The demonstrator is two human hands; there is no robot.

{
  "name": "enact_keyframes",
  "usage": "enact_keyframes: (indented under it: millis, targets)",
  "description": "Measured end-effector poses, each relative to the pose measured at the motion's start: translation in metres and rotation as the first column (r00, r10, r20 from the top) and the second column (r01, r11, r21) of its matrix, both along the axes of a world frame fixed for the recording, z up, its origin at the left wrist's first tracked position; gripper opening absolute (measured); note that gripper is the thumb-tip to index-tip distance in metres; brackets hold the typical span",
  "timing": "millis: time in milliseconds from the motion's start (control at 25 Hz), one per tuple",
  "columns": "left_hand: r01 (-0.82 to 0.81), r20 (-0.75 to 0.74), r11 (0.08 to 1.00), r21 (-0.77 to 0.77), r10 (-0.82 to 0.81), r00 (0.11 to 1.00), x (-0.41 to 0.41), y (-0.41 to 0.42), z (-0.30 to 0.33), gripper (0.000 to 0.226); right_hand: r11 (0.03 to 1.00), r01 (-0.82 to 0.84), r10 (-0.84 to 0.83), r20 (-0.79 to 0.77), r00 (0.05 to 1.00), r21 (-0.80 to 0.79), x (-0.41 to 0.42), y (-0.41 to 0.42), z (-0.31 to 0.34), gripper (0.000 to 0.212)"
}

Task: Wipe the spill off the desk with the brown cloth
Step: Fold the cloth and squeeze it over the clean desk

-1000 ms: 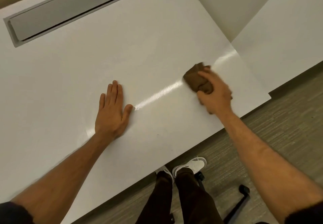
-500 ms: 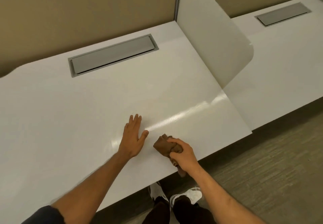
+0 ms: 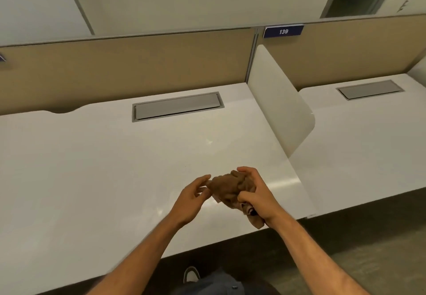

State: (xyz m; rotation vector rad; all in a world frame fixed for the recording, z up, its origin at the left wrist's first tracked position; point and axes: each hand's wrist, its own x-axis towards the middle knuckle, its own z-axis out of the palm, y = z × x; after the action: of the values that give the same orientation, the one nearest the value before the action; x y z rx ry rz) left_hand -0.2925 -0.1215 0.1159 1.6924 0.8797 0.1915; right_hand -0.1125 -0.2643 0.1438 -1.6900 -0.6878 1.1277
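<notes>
White desk point(image 3: 92, 168), glossy, beneath both hands. Brown cloth point(image 3: 227, 187) bunched above it: right hand point(image 3: 258, 193) grips it, left hand point(image 3: 191, 199) fingertips pinch its edge. Tan partition point(image 3: 126, 64) beyond; grey hatch point(image 3: 177, 107).

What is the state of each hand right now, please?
Left hand: fingers pinch the edge of the brown cloth.
Right hand: fingers curled round the bunched brown cloth, holding it above the desk.
</notes>
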Motion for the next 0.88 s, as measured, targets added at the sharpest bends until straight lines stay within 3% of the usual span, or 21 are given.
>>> enact_keyframes:
  millis: [200,480,640,800,880]
  targets:
    - [-0.082,0.169,0.973,-0.214,0.119,0.978,0.015,-0.034,0.032,0.036,0.993,-0.092,0.087,0.070,0.994,0.073,0.014,-0.008,0.035,0.053]
    - [-0.381,0.231,0.917,-0.118,0.399,0.888,0.023,-0.075,0.046,0.023,0.983,-0.178,0.166,0.195,0.967,0.049,0.045,-0.023,0.051,0.054]
    - [-0.486,0.248,0.867,-0.112,0.498,0.831,0.012,-0.078,0.050,0.027,0.990,-0.142,0.140,0.145,0.979,0.002,0.051,-0.028,0.046,0.057]
    - [-0.555,0.235,0.825,-0.106,0.563,0.793,0.002,-0.077,0.046,0.019,0.996,-0.068,0.074,-0.118,0.990,0.054,0.054,-0.019,0.049,0.071]
    - [-0.544,0.213,0.833,-0.106,0.553,0.805,-0.002,-0.077,0.044,0.016,0.994,-0.071,0.085,-0.171,0.982,0.089,0.054,-0.010,0.056,0.074]
